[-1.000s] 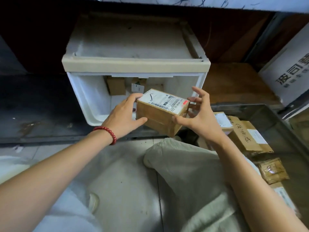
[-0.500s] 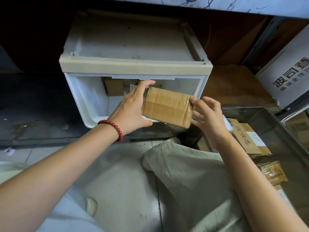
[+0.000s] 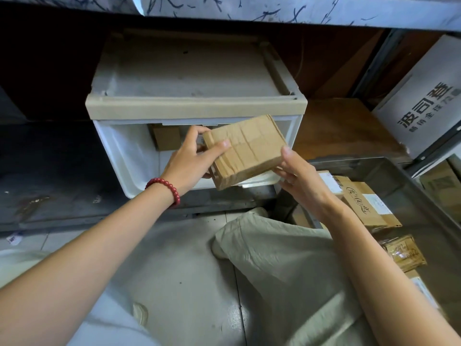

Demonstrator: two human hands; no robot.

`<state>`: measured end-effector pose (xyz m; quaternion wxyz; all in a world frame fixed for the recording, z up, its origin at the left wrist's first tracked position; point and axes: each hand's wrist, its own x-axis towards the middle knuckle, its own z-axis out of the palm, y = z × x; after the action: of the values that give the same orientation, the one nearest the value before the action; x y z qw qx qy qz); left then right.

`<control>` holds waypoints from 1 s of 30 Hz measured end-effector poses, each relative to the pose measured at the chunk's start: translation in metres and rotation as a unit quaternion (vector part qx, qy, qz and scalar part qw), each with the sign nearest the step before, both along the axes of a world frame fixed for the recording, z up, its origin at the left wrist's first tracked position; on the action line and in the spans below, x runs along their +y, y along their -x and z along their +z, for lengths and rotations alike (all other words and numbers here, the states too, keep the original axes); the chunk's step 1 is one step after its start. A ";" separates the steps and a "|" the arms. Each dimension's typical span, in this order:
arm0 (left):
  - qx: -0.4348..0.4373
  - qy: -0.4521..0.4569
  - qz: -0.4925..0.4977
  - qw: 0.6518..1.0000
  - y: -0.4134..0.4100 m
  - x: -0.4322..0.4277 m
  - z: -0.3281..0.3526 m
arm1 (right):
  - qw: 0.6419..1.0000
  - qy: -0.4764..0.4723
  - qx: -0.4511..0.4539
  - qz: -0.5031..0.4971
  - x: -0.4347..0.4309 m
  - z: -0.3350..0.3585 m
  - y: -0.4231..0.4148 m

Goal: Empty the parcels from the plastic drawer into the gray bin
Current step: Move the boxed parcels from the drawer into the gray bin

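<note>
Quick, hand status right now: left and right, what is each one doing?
Left hand: closed, gripping the left end of the cardboard parcel.
Right hand: holding the same parcel at its lower right corner, thumb against the edge.

- held parcel (image 3: 247, 148) in front of drawer (image 3: 119, 156) opening, between left hand (image 3: 189, 163) and right hand (image 3: 299, 178)
- second parcel (image 3: 166, 138) inside drawer, at back
- bin (image 3: 411, 201) right of drawer, loose parcels (image 3: 361, 206) in it

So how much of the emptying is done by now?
Done: several parcels already lie in the gray bin. In hand: the left hand and right hand hold one brown parcel in front of the plastic drawer. Left: at least one more box sits inside it.
</note>
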<state>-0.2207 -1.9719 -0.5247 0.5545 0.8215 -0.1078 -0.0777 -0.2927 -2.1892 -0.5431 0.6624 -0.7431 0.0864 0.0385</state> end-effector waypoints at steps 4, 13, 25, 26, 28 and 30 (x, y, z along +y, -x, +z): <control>0.023 -0.028 -0.006 0.999 0.000 -0.002 -0.001 | 0.999 0.014 -0.042 -0.004 -0.001 -0.002 0.001; -0.010 -0.043 -0.092 0.995 0.006 -0.015 0.004 | 0.982 0.105 -0.038 -0.152 -0.002 -0.010 -0.003; -0.025 0.024 -0.010 0.999 0.004 -0.068 0.005 | 0.985 -0.005 0.024 -0.168 -0.018 -0.002 0.006; -0.017 0.021 -0.018 0.999 0.003 -0.080 0.008 | 0.982 -0.032 0.009 -0.184 -0.022 0.001 0.008; 0.007 0.021 -0.053 0.998 0.003 -0.103 0.014 | 0.973 -0.062 -0.006 -0.222 -0.034 0.006 0.011; 0.025 0.000 -0.096 0.995 0.005 -0.124 0.018 | 0.964 -0.087 0.016 -0.252 -0.047 0.008 0.016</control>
<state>-0.2258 -2.0958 -0.5068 0.5473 0.8051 -0.1717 -0.1511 -0.3091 -2.2366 -0.5351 0.7113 -0.6362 0.2776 -0.1102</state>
